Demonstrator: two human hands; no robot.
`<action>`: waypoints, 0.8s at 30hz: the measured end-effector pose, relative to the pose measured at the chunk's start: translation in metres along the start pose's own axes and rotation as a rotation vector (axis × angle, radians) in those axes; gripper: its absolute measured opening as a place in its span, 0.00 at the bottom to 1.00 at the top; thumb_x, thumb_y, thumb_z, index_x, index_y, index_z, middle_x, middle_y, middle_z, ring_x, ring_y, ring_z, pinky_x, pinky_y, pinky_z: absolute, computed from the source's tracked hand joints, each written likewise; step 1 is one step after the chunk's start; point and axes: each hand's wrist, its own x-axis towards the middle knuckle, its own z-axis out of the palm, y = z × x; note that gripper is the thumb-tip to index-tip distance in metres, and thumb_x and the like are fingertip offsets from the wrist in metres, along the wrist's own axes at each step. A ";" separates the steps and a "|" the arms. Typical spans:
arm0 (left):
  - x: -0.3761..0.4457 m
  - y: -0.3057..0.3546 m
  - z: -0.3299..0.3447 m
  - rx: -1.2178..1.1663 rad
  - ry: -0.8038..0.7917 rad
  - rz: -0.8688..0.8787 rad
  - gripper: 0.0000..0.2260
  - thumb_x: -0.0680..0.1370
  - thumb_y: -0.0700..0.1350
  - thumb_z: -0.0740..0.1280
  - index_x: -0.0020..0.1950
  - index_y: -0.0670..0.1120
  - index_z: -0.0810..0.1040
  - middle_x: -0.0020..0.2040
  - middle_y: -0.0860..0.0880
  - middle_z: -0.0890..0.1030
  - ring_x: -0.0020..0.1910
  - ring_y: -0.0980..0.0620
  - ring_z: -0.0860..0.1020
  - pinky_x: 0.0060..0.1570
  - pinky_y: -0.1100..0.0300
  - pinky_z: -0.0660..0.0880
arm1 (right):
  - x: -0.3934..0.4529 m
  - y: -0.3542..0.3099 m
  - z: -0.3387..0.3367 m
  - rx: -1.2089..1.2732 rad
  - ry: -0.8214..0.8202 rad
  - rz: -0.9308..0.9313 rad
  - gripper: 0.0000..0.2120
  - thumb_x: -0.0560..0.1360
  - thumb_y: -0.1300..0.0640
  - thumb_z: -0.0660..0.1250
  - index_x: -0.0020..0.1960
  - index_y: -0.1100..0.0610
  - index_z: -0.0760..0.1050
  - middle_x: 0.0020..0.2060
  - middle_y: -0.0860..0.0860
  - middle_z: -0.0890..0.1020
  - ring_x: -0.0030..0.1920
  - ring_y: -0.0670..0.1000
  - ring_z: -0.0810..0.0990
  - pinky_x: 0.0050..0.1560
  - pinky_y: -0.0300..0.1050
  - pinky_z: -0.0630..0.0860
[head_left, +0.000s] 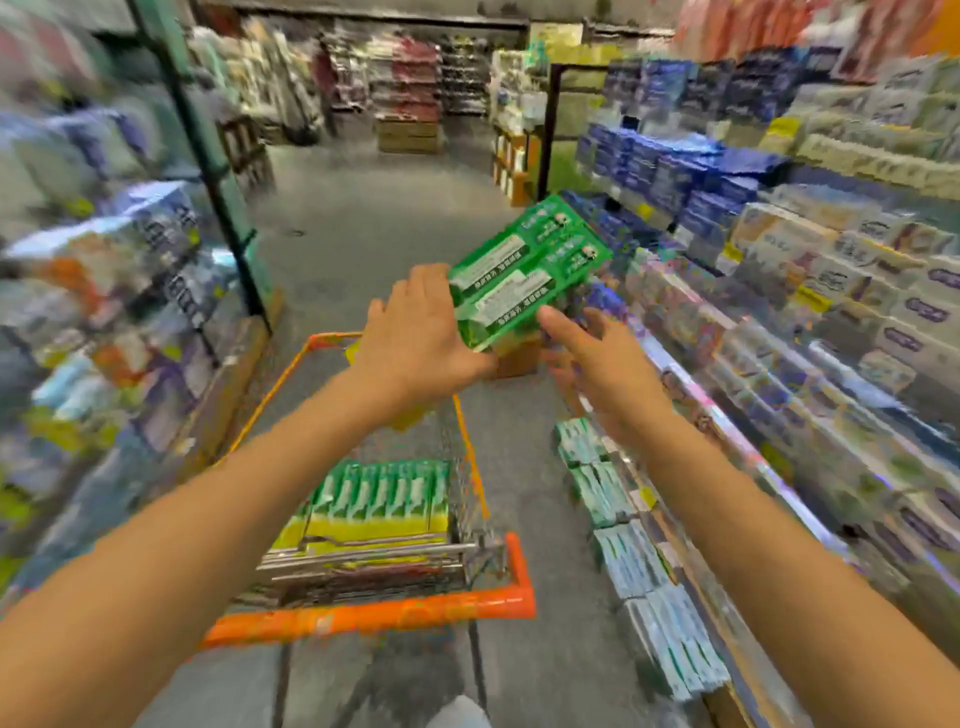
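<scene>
Gripping green pack (524, 270) with left hand (415, 332), fingers curled round its near edge, raised above far end of cart (374, 613) and tilted face-up, likely for passing between cart and shelf (779, 374) right of cart. Holding right hand (597, 358) beside its lower corner, fingers spread, clamped on nothing, probably to steady it; contact unclear in blur. Looks like two long boxes bundled side by side, green with white strips, matching stack (379, 499) inside cart.

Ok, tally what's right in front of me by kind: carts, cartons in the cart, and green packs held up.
Cart: 1
Carton of green packs inside it: 1
Green pack held up: 1
Total: 3
</scene>
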 end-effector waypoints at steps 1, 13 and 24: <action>-0.008 -0.027 -0.014 -0.012 0.001 -0.089 0.40 0.65 0.63 0.68 0.68 0.42 0.63 0.65 0.42 0.70 0.65 0.40 0.69 0.61 0.45 0.66 | -0.002 -0.001 0.043 0.085 -0.129 0.076 0.27 0.69 0.48 0.74 0.61 0.60 0.71 0.54 0.56 0.79 0.47 0.55 0.78 0.34 0.42 0.71; -0.048 -0.186 -0.055 -0.363 -0.183 -0.360 0.42 0.64 0.58 0.72 0.69 0.40 0.58 0.62 0.47 0.63 0.62 0.51 0.65 0.64 0.53 0.67 | -0.001 0.013 0.273 0.292 -0.138 0.168 0.19 0.70 0.65 0.72 0.59 0.62 0.74 0.49 0.56 0.83 0.44 0.53 0.83 0.40 0.45 0.81; 0.008 -0.229 0.060 -0.782 -0.369 -0.495 0.31 0.71 0.46 0.73 0.65 0.46 0.57 0.53 0.57 0.71 0.58 0.55 0.73 0.46 0.71 0.68 | 0.104 0.091 0.229 0.174 -0.428 0.334 0.09 0.74 0.67 0.67 0.51 0.57 0.77 0.39 0.51 0.84 0.34 0.48 0.83 0.34 0.41 0.80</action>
